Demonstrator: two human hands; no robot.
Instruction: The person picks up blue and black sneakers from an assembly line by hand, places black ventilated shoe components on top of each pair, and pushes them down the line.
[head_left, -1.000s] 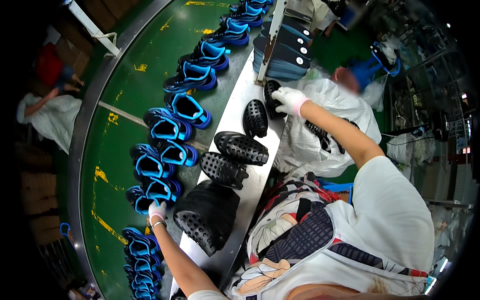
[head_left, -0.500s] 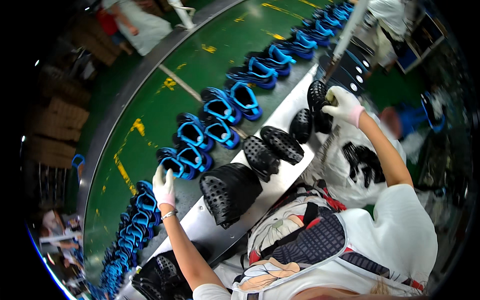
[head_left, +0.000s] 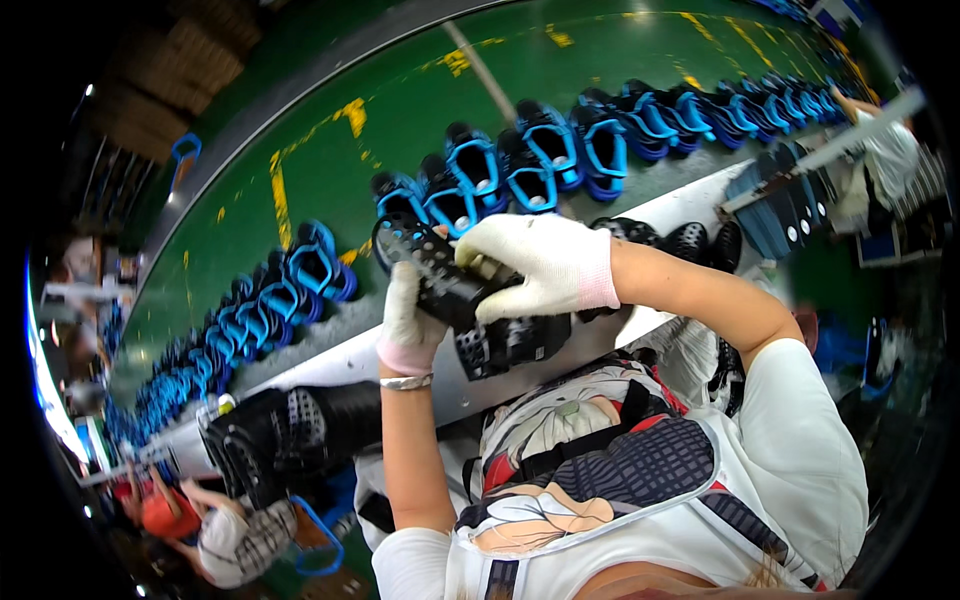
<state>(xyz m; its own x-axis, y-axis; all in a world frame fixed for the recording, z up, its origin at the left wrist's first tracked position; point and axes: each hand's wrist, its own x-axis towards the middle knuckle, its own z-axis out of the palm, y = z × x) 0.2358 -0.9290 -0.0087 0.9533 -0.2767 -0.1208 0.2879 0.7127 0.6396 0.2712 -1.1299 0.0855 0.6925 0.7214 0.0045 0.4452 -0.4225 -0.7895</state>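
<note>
My gloved left hand (head_left: 408,325) is closed on a black perforated shoe insert (head_left: 425,262), toe-shaped and studded with round holes. From the right, my gloved right hand (head_left: 545,265) curls its fingers and thumb over the other end of the same insert. Both hands hold it tilted above the white ledge, just in front of black shoes with bright blue collars (head_left: 472,165) on the green surface. A stack of similar inserts (head_left: 510,345) lies partly hidden under my right hand. More perforated inserts (head_left: 688,240) rest along the ledge beyond my right wrist.
Blue-trimmed shoes run in a long row to both sides, among them a cluster (head_left: 270,295) on the left. Nested black inserts (head_left: 300,425) sit at the ledge's left end. Dark flat soles (head_left: 785,195) stand at the right. Other people (head_left: 225,540) are at lower left and far right.
My view has turned, shifting the shoes and ledge. My right hand has come from the ledge's far end to join my left hand. An insert is now held between them; the left was empty before.
</note>
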